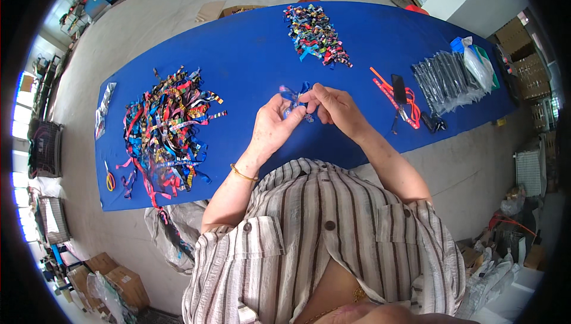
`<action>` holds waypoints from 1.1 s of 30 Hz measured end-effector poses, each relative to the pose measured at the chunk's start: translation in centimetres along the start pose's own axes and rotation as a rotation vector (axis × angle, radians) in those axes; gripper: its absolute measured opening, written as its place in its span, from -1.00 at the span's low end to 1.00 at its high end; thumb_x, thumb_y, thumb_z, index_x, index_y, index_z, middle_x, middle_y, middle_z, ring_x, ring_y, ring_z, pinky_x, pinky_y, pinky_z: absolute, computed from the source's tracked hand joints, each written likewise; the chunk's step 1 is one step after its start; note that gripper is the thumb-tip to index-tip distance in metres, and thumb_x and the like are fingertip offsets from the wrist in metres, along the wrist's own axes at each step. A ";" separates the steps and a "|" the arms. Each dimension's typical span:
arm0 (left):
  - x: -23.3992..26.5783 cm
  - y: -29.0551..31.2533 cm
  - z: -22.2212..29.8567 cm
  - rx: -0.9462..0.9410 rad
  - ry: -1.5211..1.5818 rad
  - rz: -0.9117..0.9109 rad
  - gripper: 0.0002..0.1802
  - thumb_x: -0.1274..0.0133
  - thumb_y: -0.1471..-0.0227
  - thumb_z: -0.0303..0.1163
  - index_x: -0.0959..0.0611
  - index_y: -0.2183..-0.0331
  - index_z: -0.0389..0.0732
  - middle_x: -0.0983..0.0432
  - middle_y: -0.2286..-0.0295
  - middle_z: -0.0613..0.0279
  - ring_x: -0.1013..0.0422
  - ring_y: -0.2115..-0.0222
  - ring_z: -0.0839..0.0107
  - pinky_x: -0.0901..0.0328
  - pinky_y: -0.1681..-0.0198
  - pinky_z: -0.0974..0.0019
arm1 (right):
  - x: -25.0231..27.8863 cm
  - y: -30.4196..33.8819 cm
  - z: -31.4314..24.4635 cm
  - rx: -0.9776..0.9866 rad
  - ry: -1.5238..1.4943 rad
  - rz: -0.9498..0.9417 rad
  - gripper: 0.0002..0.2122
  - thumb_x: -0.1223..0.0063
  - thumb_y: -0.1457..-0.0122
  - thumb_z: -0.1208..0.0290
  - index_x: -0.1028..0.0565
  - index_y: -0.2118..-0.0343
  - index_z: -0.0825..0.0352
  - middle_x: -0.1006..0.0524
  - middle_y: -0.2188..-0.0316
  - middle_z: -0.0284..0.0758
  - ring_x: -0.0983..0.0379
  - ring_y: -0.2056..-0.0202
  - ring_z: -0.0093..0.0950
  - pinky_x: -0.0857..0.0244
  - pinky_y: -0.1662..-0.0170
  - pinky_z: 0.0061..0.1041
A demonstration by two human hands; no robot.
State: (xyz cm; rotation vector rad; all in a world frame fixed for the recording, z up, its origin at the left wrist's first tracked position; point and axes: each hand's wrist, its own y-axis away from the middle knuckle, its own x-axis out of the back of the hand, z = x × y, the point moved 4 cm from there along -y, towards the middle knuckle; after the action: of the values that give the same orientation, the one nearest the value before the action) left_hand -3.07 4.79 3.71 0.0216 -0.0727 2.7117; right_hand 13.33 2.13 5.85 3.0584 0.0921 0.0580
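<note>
Work at the near middle of a blue surface (238, 56), seen from the worker's head. The left hand (275, 123) and the right hand (339, 109) meet over the surface, between two groups of coloured strips, with a small blue and purple ribbon piece (289, 94) between them. The fingers of the left hand are clamped on this piece from the left; those of the right hand are drawn together on it from the right. Because the fingers cover much of it, one cannot tell whether it is a single strip or several, nor whether it is knotted. To the left lies a loose, tangled heap of strips (172, 128), its near tails reaching past the surface's edge; scissors (110, 180) lie farther left. At the far side is a flatter pile of short, bunched pieces (315, 32). To the right are an orange-red lanyard (414, 113), a dark flat device (398, 88) and dark plastic-wrapped packets (447, 80). Likely faults: the slippery-looking ribbon could escape the pinch if either grip slackens; a strip pulled from the heap could drag others along, since they interlace; and the overhanging tails, if caught by a sleeve, could draw pieces to the floor.
</note>
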 end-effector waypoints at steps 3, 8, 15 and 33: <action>0.5 -0.4 -0.7 0.083 0.191 -0.069 -0.75 -0.03 -0.18 -0.35 -0.56 0.19 -0.34 -0.61 0.38 0.20 -0.49 0.45 0.54 -0.39 0.36 0.46 | 0.3 0.1 -0.3 -0.013 0.008 -0.073 -0.63 0.04 -0.29 0.08 -0.59 0.28 0.35 -0.46 0.55 -0.49 -0.28 0.56 -0.75 -0.16 0.52 -0.70; -0.2 -0.4 -0.6 0.215 0.425 -0.099 -0.79 0.00 -0.21 -0.34 -0.59 0.31 -0.30 -0.61 0.43 0.15 -0.48 0.53 0.54 -0.41 0.40 0.47 | 2.7 -0.7 0.1 0.057 0.100 0.089 -0.78 -0.05 -0.27 0.27 -0.57 0.23 0.33 -0.48 0.49 -0.47 -0.30 0.56 -0.75 -0.17 0.51 -0.73; -1.4 -0.9 -1.3 0.209 0.391 -0.160 -0.79 -0.07 -0.17 -0.31 -0.60 0.36 -0.28 -0.57 0.54 0.21 -0.46 0.56 0.54 -0.36 0.47 0.48 | 3.2 -0.5 1.0 0.075 0.104 -0.044 -0.81 -0.12 -0.21 0.32 -0.53 0.25 0.36 -0.53 0.42 -0.45 -0.40 0.39 -0.71 -0.32 0.29 -0.66; -4.7 -0.6 -1.5 0.235 0.262 -0.167 -0.77 0.12 -0.27 -0.38 -0.46 0.14 -0.34 -0.57 0.37 0.12 -0.54 0.44 0.40 -0.41 0.40 0.44 | 5.8 -0.9 1.9 0.107 0.320 -0.153 -0.88 -0.17 -0.14 0.46 -0.54 0.31 0.38 -0.54 0.47 -0.45 -0.40 0.42 -0.73 -0.29 0.36 -0.69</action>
State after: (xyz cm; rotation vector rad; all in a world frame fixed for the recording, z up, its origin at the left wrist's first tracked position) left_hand 1.45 3.43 2.12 -0.2458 0.3114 2.5174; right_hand 19.16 3.21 4.04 3.1058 0.3587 0.5491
